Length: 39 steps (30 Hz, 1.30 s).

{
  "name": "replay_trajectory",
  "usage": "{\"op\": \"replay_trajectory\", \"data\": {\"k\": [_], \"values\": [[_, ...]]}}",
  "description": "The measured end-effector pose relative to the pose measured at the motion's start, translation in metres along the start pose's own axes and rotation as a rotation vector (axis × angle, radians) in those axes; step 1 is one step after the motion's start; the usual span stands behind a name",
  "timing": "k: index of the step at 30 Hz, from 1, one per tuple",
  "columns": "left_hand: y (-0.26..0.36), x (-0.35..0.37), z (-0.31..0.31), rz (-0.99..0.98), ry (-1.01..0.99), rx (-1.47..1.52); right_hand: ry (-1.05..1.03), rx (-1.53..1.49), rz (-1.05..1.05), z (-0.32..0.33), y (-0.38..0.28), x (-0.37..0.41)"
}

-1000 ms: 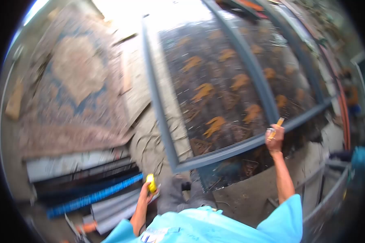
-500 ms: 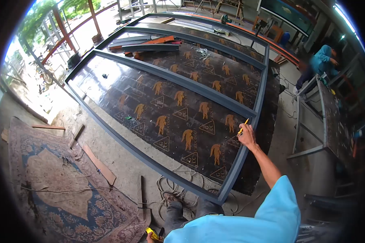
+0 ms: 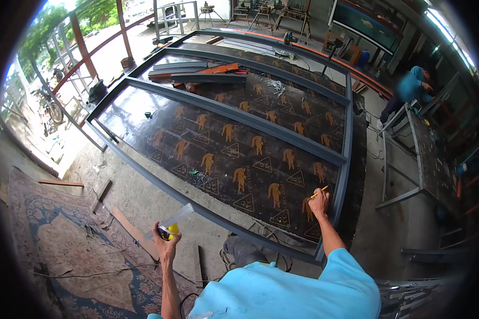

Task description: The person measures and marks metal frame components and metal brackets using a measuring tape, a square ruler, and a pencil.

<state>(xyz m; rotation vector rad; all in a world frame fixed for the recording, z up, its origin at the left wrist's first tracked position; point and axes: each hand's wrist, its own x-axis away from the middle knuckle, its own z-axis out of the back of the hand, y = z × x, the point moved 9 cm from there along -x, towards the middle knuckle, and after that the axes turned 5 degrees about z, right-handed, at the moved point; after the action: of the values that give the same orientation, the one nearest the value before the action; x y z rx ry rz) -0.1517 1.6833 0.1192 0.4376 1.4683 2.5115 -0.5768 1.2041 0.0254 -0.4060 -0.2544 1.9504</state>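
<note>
Toward seven o'clock, the left hand (image 3: 167,244) curls around a yellow-and-black tape measure (image 3: 172,228), seemingly for a secure grip. At four o'clock, the right hand (image 3: 319,204) pinches a slim yellow pencil (image 3: 318,195), tip outward, probably for control, near the grey metal frame (image 3: 348,127), which the black printed board (image 3: 223,183) apparently supports.
</note>
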Motion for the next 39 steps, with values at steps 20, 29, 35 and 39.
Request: {"op": "replay_trajectory", "data": {"k": [20, 29, 35, 39], "values": [[0.119, -0.246, -0.282, -0.624, -0.925, -0.646, -0.222, -0.648, -0.163, -0.124, -0.305, -0.058], [0.127, -0.377, -0.198, -0.347, -0.931, 0.005, 0.182, -0.253, -0.377, -0.055, -0.251, -0.006], [0.198, -0.294, -0.244, -0.572, -1.302, 0.083, -0.004, -1.229, -0.428, -0.074, -0.426, -0.095], [0.215, -0.270, -0.250, -0.417, -1.432, 0.313, 0.140, -1.100, -0.346, -0.083, -0.422, -0.103]]}}
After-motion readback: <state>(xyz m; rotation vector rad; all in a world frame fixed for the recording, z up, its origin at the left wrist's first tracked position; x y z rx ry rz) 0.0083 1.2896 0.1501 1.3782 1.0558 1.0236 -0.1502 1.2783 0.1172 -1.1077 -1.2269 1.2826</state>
